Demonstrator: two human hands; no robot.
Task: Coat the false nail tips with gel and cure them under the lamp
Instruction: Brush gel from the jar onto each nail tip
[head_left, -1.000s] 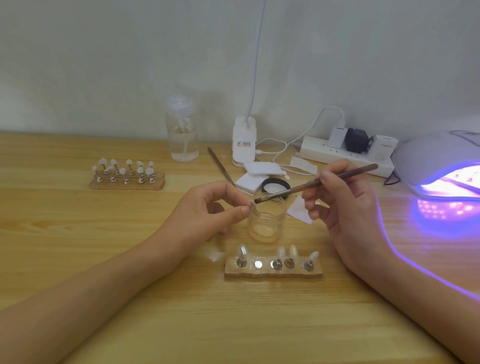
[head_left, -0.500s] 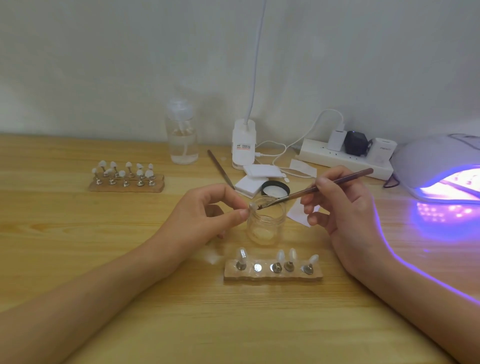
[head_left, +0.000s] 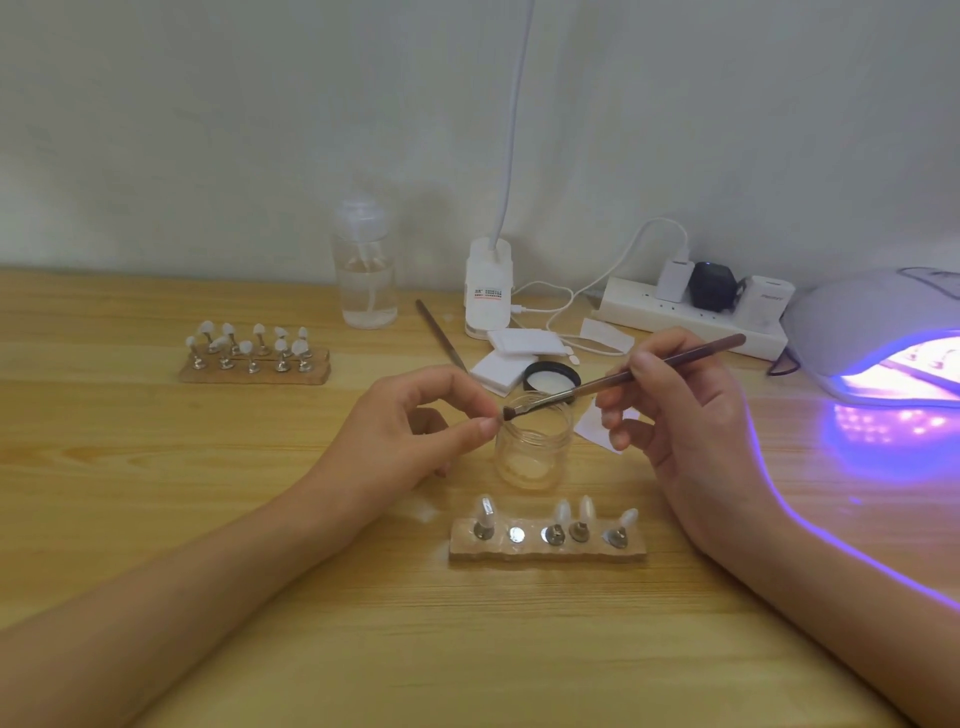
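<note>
Left hand (head_left: 410, 431): thumb and forefinger are pinched together just beside the jar's rim; a small item (head_left: 497, 417) is held between them, too small to be identified.
Right hand (head_left: 675, 415): fingers are curled round a brush (head_left: 623, 376), held like a pen, with the handle slanted up to the right.
Bristles: set against the left fingertips, above the jar's mouth.
Jar (head_left: 532, 447): clear, open, stood between the hands; a pale layer is seen at the bottom.
Near holder (head_left: 548, 552): four nail tips (head_left: 561, 512) are mounted on pegs; one bare peg (head_left: 515, 534) is seen second from left.
Far holder (head_left: 254, 371): set well apart at rear left, loaded with tips.
Lamp (head_left: 852, 317): placed at far right, lit violet.
Lid (head_left: 550, 375): black, laid just behind the jar.
</note>
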